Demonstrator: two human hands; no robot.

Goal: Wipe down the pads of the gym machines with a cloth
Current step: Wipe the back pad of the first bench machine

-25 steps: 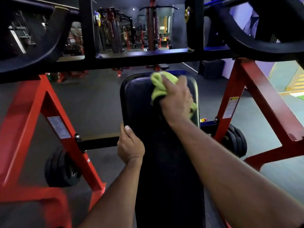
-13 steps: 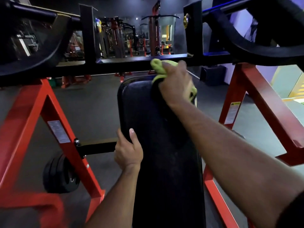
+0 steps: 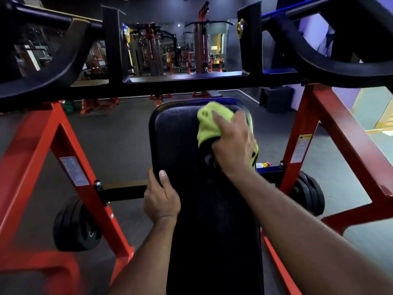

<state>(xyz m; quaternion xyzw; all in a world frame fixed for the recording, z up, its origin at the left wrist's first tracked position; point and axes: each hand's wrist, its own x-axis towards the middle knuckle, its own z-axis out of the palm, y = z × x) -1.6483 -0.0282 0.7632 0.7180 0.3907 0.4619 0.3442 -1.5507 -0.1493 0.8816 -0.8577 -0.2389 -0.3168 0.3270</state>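
A long black bench pad (image 3: 180,141) runs away from me down the middle of the view. My right hand (image 3: 232,143) grips a bunched yellow-green cloth (image 3: 209,122) and presses it on the pad's upper right part, near the far end. My left hand (image 3: 161,199) holds the pad's left edge, thumb on top and fingers curled under the side. The pad's right edge is partly hidden by my right hand and forearm.
A red steel frame (image 3: 70,150) flanks the pad on both sides, with black weight plates at the left (image 3: 74,228) and at the right (image 3: 310,194). A black crossbar (image 3: 191,84) and curved black arms pass overhead. Other gym machines stand behind, on the grey floor.
My right hand with the cloth has come back from the pad's far top edge toward me, down the pad's right side. My left hand keeps its hold on the left edge.
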